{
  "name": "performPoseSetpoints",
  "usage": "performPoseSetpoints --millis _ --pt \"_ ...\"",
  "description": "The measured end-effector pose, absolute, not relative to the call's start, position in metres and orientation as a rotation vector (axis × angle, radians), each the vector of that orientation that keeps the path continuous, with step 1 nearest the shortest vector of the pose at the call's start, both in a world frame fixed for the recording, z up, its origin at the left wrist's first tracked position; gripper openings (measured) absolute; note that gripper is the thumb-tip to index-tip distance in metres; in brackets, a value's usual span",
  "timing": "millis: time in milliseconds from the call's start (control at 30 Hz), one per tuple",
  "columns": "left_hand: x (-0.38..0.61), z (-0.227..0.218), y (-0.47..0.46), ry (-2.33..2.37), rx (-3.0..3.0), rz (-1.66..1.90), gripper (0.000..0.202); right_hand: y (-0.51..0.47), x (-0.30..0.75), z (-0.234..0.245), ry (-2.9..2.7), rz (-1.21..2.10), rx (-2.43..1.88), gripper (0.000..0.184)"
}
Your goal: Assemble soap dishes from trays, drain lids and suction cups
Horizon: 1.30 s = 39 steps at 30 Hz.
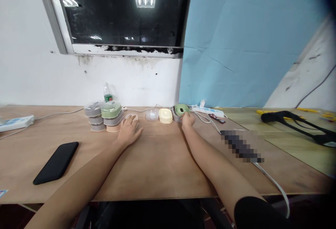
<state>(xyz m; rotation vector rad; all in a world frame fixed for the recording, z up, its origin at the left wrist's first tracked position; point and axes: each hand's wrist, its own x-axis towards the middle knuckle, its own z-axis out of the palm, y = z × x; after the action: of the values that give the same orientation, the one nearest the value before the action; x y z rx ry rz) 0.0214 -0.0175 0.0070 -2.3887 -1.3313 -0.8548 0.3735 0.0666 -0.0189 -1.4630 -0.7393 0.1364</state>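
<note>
My left hand [128, 131] lies with its fingers spread, over a pale pink round container [134, 116] that it partly covers. Just left of it stand stacked lidded containers: one stack with a green lid [111, 109] on top, another with a grey lid [93, 109]. My right hand [188, 120] is closed at the near edge of a green lid [181, 108], which sits over a stack of dark grey pieces [175, 117]; its fingertips are partly hidden. Between my hands are a pile of cream-yellow square pieces [165, 116] and a clear round container [152, 115].
A black phone [56, 162] lies at the left front. Behind the stacks stands a bottle [107, 94] with a green label. Power strips [207, 110] and white cables are at the back right and far left. A black strap-like frame [296, 126] lies right, near a pixelated object [243, 147].
</note>
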Motion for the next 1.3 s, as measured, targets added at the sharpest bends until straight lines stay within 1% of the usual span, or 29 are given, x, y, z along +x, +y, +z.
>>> performPoseSetpoints --millis 67,133,300,333,400,500,533,600,733,967,1067,1300 --pt "0.02 0.004 -0.015 -1.409 -2.361 -0.781 0.047 0.068 0.369 -0.018 -0.688 0.172 -1.486 0.033" --pt "0.019 0.001 -0.012 -1.476 -2.356 -0.701 0.053 0.066 0.368 -0.016 -0.725 0.124 -1.511 0.034" --pt "0.019 -0.003 -0.01 -1.526 -2.385 -0.57 0.062 0.053 0.372 -0.007 -0.867 -0.299 -1.562 0.031" --pt "0.019 -0.003 -0.01 -1.526 -2.386 -0.561 0.062 0.052 0.372 -0.006 -0.876 -0.342 -1.57 0.036" --pt "0.019 -0.002 -0.01 -1.53 -2.388 -0.551 0.061 0.05 0.372 -0.006 -0.887 -0.328 -1.62 0.056" --pt "0.019 -0.002 -0.011 -1.548 -2.392 -0.538 0.061 0.051 0.371 -0.01 -0.889 -0.125 -1.767 0.09" --pt "0.019 -0.002 -0.01 -1.552 -2.394 -0.536 0.061 0.051 0.371 -0.011 -0.899 -0.052 -1.81 0.096" --pt "0.019 -0.002 -0.01 -1.55 -2.401 -0.537 0.061 0.052 0.372 -0.013 -0.933 0.052 -1.87 0.103" --pt "0.018 -0.003 -0.01 -1.536 -2.405 -0.543 0.061 0.055 0.375 -0.015 -0.988 0.106 -1.91 0.102" --pt "0.018 -0.001 -0.011 -1.545 -2.419 -0.514 0.062 0.06 0.379 -0.018 -1.048 -0.069 -1.748 0.09" --pt "0.019 -0.001 -0.01 -1.57 -2.432 -0.495 0.064 0.061 0.38 -0.019 -1.053 -0.069 -1.705 0.085" --pt "0.018 -0.002 -0.01 -1.559 -2.434 -0.517 0.062 0.061 0.378 -0.019 -1.059 0.056 -1.684 0.094"
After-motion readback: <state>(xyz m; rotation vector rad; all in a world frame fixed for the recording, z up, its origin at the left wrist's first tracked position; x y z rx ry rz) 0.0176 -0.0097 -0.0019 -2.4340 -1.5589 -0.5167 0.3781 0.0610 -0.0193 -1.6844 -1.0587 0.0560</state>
